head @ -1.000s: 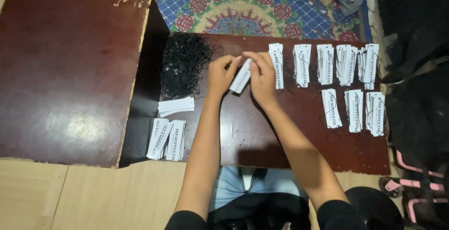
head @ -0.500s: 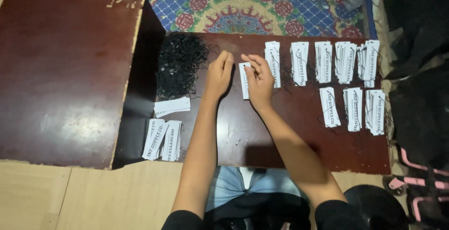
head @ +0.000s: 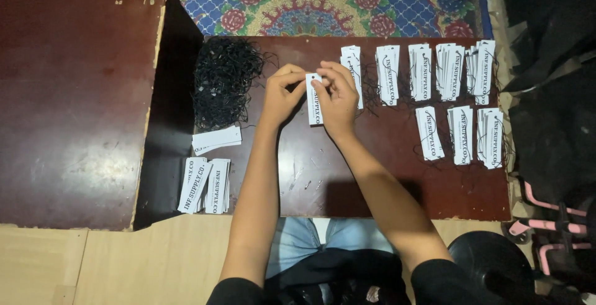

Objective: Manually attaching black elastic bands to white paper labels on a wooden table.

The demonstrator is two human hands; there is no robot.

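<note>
Far left: a large dark-red tabletop [head: 74, 100], scuffed, its edge chipped pale. It stands higher than the low brown table [head: 372, 181] beside it, where the work is.

At the low table's left end, near edge: two stacks of white paper tags [head: 205, 186] with black print, lying side by side, and just above them a stack of blank-side-up tags [head: 216, 139], tilted. Above those, a loose heap of black string loops [head: 225, 81], tangled, touching the table's far left corner.

Left hand [head: 280, 94]: fingers curled, thumb and forefinger pressed together at the top left corner of a single white tag [head: 315, 100]. Right hand [head: 338, 97]: fingers bent over the same tag's right side, fingertips pinching near its top edge. The tag is upright between both hands, at the table's middle, its lower end close to or on the surface; cannot tell which. Whether a string is in the fingers cannot be made out.

Right of the hands: a row of finished tag piles [head: 422, 72] along the far edge, black strings trailing from them, and a shorter second row [head: 462, 134] of three piles nearer.

Beyond the table, a patterned floral rug [head: 310, 1]. Bottom right, a black round object [head: 496, 268] and pink tubing [head: 546, 224].
</note>
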